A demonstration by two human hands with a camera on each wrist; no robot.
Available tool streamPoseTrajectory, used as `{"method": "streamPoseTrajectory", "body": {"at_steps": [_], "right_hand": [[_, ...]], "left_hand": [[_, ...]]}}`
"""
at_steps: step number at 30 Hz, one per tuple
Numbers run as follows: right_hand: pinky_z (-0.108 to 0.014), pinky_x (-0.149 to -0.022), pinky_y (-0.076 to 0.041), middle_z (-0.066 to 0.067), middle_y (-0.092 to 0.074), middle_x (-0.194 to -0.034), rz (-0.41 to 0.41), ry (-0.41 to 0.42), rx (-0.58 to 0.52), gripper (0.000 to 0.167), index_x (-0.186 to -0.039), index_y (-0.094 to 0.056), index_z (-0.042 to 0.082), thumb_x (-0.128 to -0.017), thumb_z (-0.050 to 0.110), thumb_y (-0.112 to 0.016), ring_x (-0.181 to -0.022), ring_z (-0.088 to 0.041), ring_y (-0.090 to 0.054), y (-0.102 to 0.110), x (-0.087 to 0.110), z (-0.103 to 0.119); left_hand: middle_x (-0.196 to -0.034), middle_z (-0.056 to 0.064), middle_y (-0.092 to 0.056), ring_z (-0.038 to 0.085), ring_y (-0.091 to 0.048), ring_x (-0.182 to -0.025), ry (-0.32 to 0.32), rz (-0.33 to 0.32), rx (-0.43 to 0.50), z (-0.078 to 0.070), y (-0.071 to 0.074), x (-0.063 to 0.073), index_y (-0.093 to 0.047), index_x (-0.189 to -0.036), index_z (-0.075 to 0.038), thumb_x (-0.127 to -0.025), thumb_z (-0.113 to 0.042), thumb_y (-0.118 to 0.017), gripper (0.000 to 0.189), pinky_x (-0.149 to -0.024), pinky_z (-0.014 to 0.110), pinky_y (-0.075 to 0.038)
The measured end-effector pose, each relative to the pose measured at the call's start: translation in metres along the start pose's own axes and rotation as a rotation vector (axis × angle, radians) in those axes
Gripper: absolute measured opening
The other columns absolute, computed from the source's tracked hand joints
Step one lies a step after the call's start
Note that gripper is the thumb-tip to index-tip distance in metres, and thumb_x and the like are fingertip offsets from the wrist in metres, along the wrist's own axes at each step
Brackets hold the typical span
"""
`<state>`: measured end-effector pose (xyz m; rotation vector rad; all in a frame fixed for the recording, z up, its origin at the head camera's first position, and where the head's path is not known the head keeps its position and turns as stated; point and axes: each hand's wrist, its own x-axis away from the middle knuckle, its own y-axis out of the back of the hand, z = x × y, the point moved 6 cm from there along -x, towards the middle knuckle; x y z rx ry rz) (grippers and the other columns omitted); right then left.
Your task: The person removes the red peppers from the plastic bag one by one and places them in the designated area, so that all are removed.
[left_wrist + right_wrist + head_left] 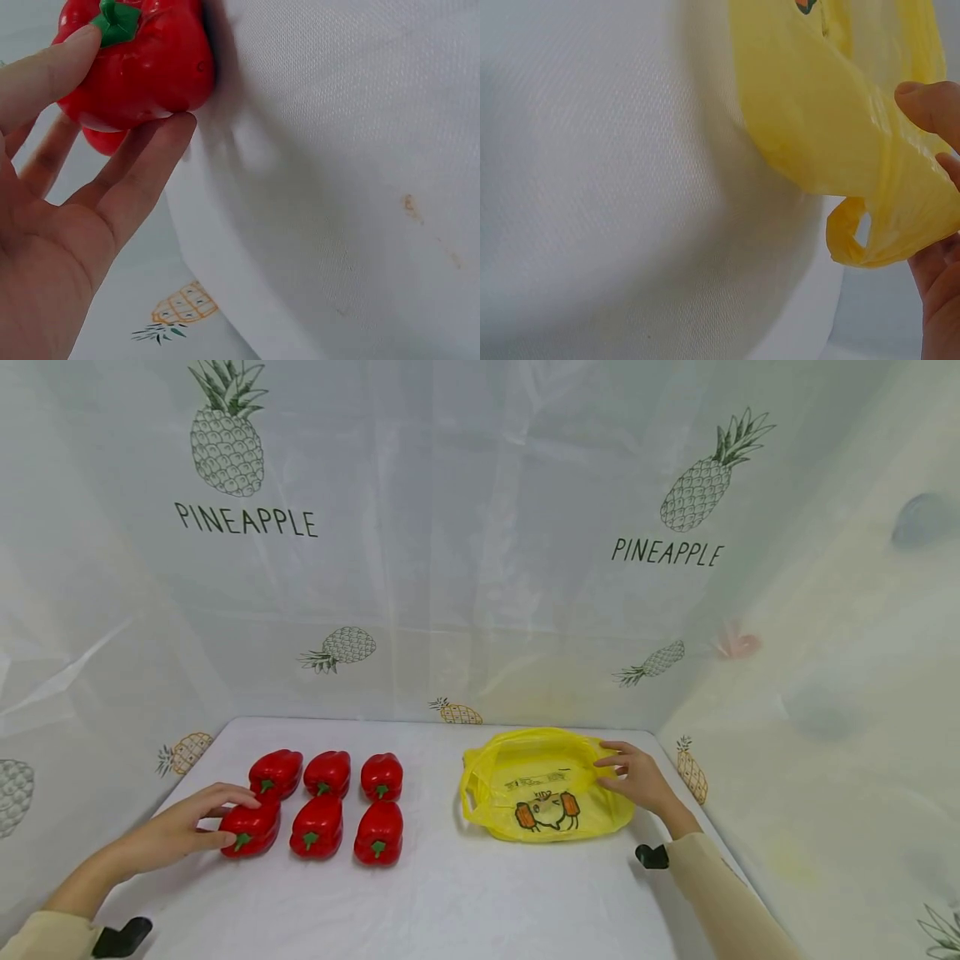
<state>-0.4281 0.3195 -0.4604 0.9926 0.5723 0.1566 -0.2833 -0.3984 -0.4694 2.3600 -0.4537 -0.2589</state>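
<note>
Glossy red bell peppers with green stems lie in two rows on the left of the table. My left hand (176,833) holds the bell pepper (260,828) at the near left corner, thumb by its stem and fingertips along its far side. The left wrist view shows this pepper (161,79) between thumb and fingers, close to the tablecloth. On the right, my right hand (643,781) grips the side of a yellow plastic bag (491,814) that lies with its mouth spread. In the right wrist view the bag's film (802,112) passes between thumb and fingers.
Beside the held pepper stand the near middle pepper (318,831) and the near right pepper (379,837); three more line up behind. A white cloth covers the table (442,902). Pineapple-print curtains (465,568) hang around its back and sides.
</note>
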Motion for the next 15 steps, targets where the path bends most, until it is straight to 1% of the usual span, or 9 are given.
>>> {"method": "streamPoseTrajectory", "body": {"at_steps": [1, 3, 6, 7, 9, 11, 13, 15], "right_hand": [[-0.042, -0.083, -0.064, -0.022, -0.06, -0.146, -0.003, 0.009, -0.001, 0.026, -0.111, -0.082, 0.002, -0.087, 0.009, -0.088, -0.117, -0.041, -0.066, 0.0, 0.0, 0.001], [-0.043, -0.082, -0.064, -0.023, -0.06, -0.146, -0.009, 0.018, -0.003, 0.026, -0.111, -0.082, 0.002, -0.087, 0.008, -0.088, -0.117, -0.043, -0.065, 0.001, 0.001, 0.002], [-0.045, -0.083, -0.064, -0.023, -0.06, -0.146, -0.007, 0.015, -0.004, 0.025, -0.111, -0.082, 0.002, -0.088, 0.008, -0.087, -0.117, -0.043, -0.065, 0.002, 0.001, 0.003], [-0.046, -0.084, -0.064, -0.023, -0.06, -0.146, -0.005, 0.011, -0.008, 0.026, -0.112, -0.082, 0.002, -0.088, 0.008, -0.088, -0.118, -0.043, -0.065, 0.003, 0.001, 0.004], [-0.047, -0.085, -0.064, -0.023, -0.06, -0.147, 0.001, 0.006, -0.012, 0.026, -0.112, -0.081, 0.002, -0.088, 0.008, -0.088, -0.118, -0.043, -0.065, 0.005, 0.001, 0.006], [-0.049, -0.085, -0.063, -0.023, -0.059, -0.147, 0.009, 0.006, -0.01, 0.026, -0.113, -0.081, 0.002, -0.088, 0.01, -0.087, -0.117, -0.043, -0.065, 0.007, 0.001, 0.008], [-0.051, -0.087, -0.063, -0.023, -0.059, -0.148, 0.017, 0.002, -0.012, 0.028, -0.115, -0.081, 0.002, -0.089, 0.01, -0.087, -0.116, -0.043, -0.065, 0.01, 0.001, 0.01], [-0.053, -0.09, -0.062, -0.022, -0.058, -0.149, 0.028, -0.004, -0.008, 0.03, -0.118, -0.08, 0.003, -0.09, 0.012, -0.086, -0.118, -0.044, -0.064, 0.013, 0.002, 0.011]], "left_hand": [[-0.145, 0.01, -0.053, -0.016, -0.046, -0.117, -0.012, -0.001, -0.011, -0.001, 0.0, 0.0, -0.06, -0.141, -0.016, -0.098, -0.019, -0.076, 0.046, -0.084, 0.024, -0.06], [-0.146, 0.017, -0.053, -0.017, -0.046, -0.116, -0.022, -0.007, -0.017, -0.002, 0.0, 0.0, -0.061, -0.14, -0.016, -0.097, -0.019, -0.077, 0.046, -0.084, 0.024, -0.06], [-0.146, 0.022, -0.052, -0.019, -0.046, -0.117, -0.03, -0.009, -0.018, -0.002, 0.0, 0.0, -0.061, -0.141, -0.016, -0.097, -0.019, -0.077, 0.046, -0.084, 0.023, -0.06], [-0.146, 0.022, -0.051, -0.019, -0.045, -0.117, -0.036, -0.006, -0.013, -0.002, 0.0, 0.001, -0.061, -0.141, -0.016, -0.097, -0.018, -0.077, 0.047, -0.084, 0.023, -0.06], [-0.147, 0.017, -0.052, -0.021, -0.044, -0.119, -0.051, -0.009, -0.011, -0.001, 0.001, 0.002, -0.06, -0.142, -0.016, -0.097, -0.017, -0.076, 0.048, -0.085, 0.022, -0.06], [-0.149, 0.011, -0.051, -0.021, -0.044, -0.12, -0.073, -0.008, -0.008, -0.001, 0.002, 0.004, -0.059, -0.144, -0.014, -0.097, -0.014, -0.076, 0.05, -0.085, 0.023, -0.06], [-0.149, 0.002, -0.051, -0.02, -0.045, -0.12, -0.076, -0.011, 0.001, 0.0, 0.002, 0.006, -0.057, -0.147, -0.014, -0.097, -0.014, -0.076, 0.053, -0.085, 0.022, -0.06], [-0.151, 0.004, -0.048, -0.019, -0.048, -0.12, -0.073, -0.012, 0.008, 0.0, 0.003, 0.008, -0.054, -0.15, -0.011, -0.096, -0.013, -0.076, 0.059, -0.083, 0.023, -0.061]]}}
